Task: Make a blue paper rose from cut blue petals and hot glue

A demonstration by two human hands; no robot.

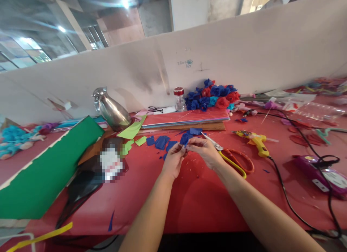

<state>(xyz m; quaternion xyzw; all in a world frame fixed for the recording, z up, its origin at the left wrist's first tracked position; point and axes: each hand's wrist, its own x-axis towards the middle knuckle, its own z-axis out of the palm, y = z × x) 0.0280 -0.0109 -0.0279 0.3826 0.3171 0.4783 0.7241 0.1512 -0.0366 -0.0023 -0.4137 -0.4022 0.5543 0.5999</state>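
Between my two hands is a blue paper flower (pixel 184 139), small and partly covered by the fingers. My left hand (pixel 175 156) pinches it from the left and below. On its right side, the fingertips of my right hand (pixel 203 149) close on it too. Blue paper pieces (pixel 162 142) lie on the red table just beyond and left of my hands. Scissors (pixel 235 158) with red and yellow handles rest beside my right hand, their blades pointing away and to the left. Light green paper pieces (pixel 128 147) lie farther left.
A yellow glue gun (pixel 256 141) with a black cord and a purple power box (pixel 321 174) occupy the right. Stacked paper sheets (pixel 187 118), blue and red flowers (pixel 214 96), a glass jar (pixel 179 99) and a metal jug (pixel 111 109) stand behind. A green board (pixel 51 169) leans left.
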